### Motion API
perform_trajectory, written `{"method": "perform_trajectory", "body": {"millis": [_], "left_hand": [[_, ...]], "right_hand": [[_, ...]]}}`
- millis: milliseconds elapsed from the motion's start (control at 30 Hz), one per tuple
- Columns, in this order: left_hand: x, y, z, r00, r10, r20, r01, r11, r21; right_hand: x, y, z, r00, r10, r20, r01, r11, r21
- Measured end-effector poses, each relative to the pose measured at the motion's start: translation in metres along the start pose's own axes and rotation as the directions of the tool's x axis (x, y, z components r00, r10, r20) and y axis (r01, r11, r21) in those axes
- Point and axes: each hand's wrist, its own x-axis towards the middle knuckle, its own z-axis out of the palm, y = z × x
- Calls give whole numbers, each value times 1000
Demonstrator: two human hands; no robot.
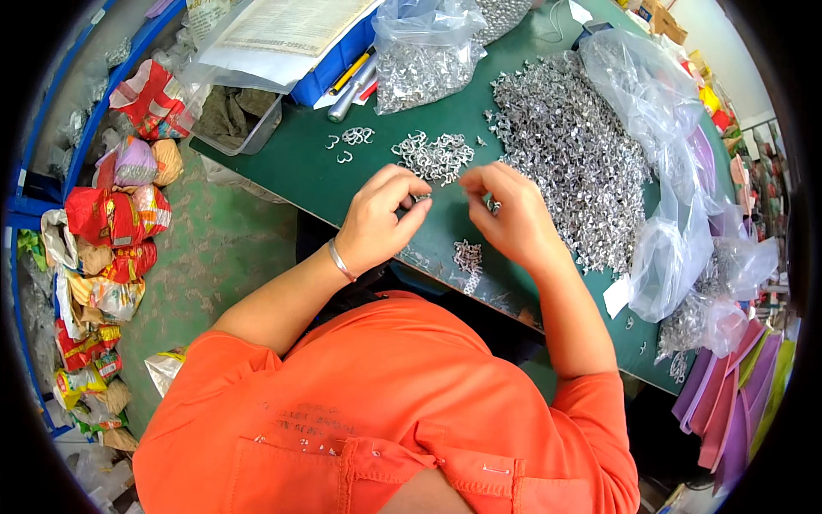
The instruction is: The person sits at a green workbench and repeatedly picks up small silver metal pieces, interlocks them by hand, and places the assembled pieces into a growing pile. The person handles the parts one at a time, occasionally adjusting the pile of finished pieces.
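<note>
Over the near edge of the green table, my left hand [378,216] is closed in a pinch on a small silvery metal piece [421,198], mostly covered by the fingertips. Facing it, my right hand [512,214] has curled fingers around a few small metal pieces [493,206]. A pile of bent, open-ended metal hooks [433,158] lies just beyond both hands. Close to my right hand spreads a large heap of small shiny metal parts [569,146]. Nearer me, a little cluster of pale metal pieces [467,262] rests by the table edge.
Several loose hooks [357,135] lie at the left. Behind are a bag of metal parts [425,64], a blue bin [332,53], pens [352,86] and a clear tub with cloth [229,120]. Crumpled plastic bags [672,248] line the right side; coloured strips [728,398] hang there.
</note>
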Motion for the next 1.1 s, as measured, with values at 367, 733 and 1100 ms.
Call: {"method": "perform_trajectory", "body": {"millis": [367,733,1100], "left_hand": [[6,28,-4,975,82,206,-22,961,-276],[2,27,2,972,3,236,106,889,-445],[10,28,8,989,-38,143,108,846,-522]], "right_hand": [[-29,-8,12,991,64,-114,-13,916,400],[-38,1,10,977,146,-157,-15,776,631],[-32,-1,10,973,71,-219,68,818,570]]}}
